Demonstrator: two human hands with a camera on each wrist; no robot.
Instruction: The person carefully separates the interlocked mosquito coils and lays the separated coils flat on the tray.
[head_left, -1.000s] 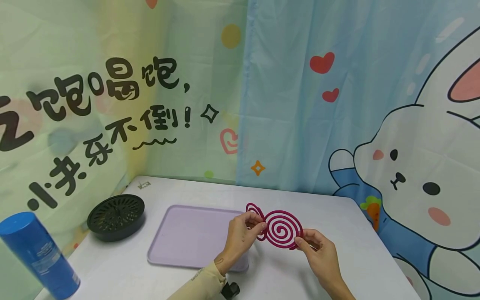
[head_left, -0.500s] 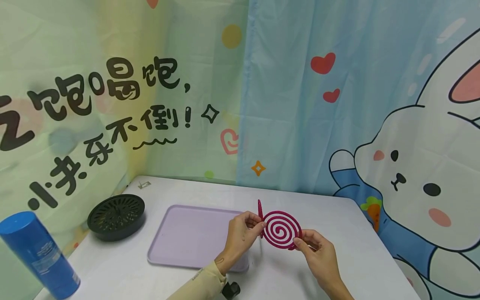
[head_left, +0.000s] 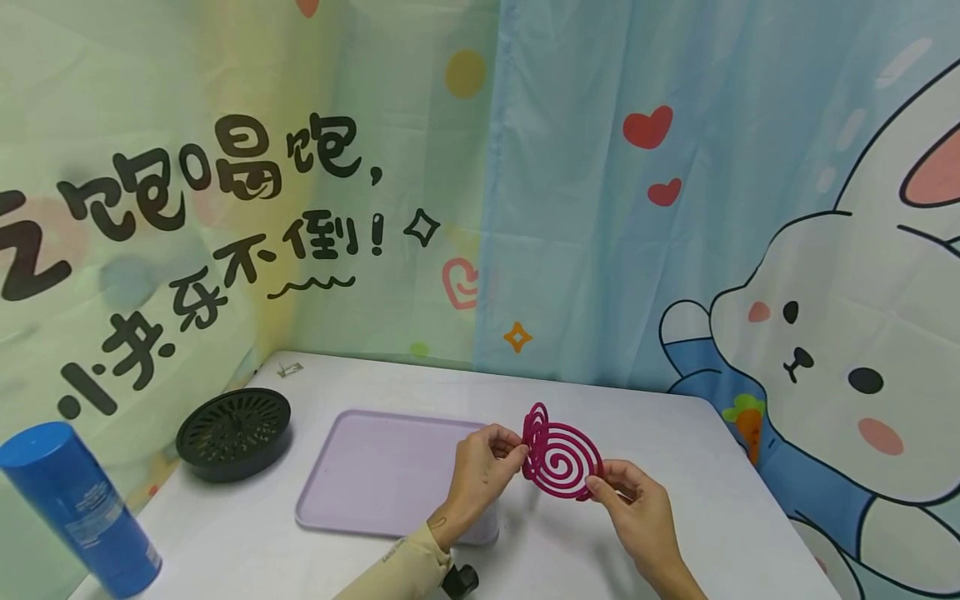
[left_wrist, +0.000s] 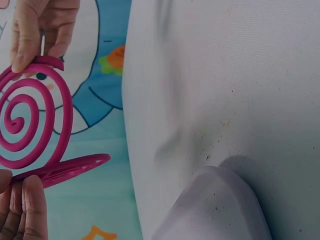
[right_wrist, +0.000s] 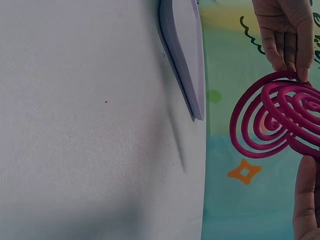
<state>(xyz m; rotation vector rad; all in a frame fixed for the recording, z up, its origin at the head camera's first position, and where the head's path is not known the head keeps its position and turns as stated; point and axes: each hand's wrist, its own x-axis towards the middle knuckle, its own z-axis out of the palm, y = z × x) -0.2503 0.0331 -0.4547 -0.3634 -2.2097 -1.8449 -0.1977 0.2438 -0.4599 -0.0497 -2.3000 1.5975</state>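
1. Above the table point(head_left: 667, 433), past the tray's point(head_left: 375, 475) right edge, you hold the coil point(head_left: 559, 459) aloft.
2. Your left hand point(head_left: 483, 467) pinches its left side; your right hand point(head_left: 639, 507), its rim.
3. You're likely adjusting its fold; next calls for light, steady pressure.

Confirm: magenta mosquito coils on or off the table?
Off: left hand and right hand hold the mosquito coils; wrist views show them clear of the table.
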